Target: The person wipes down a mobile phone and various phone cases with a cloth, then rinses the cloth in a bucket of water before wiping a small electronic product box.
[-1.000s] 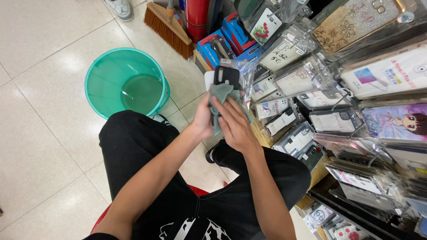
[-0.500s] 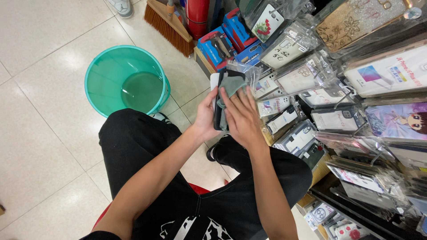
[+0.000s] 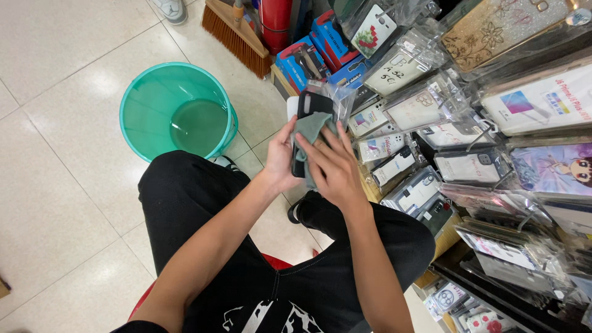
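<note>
My left hand (image 3: 282, 157) grips a black phone case in a clear plastic sleeve (image 3: 312, 105), held upright in front of my knees. My right hand (image 3: 333, 163) presses a grey-green cloth (image 3: 306, 132) flat against the front of that packaged case, fingers spread over the cloth. The lower half of the case is hidden behind the cloth and my right hand. I sit with black trousers (image 3: 191, 203) below my arms.
A teal bucket (image 3: 139, 108) with water stands on the tiled floor to the left. A broom (image 3: 237, 34) and blue boxes (image 3: 308, 58) lie beyond it. Racks of packaged phone cases (image 3: 456, 132) fill the right side, close to my right elbow.
Both hands stay on the packaged case. My right hand has slid the cloth down a little over the front, and more of the case's black top shows.
</note>
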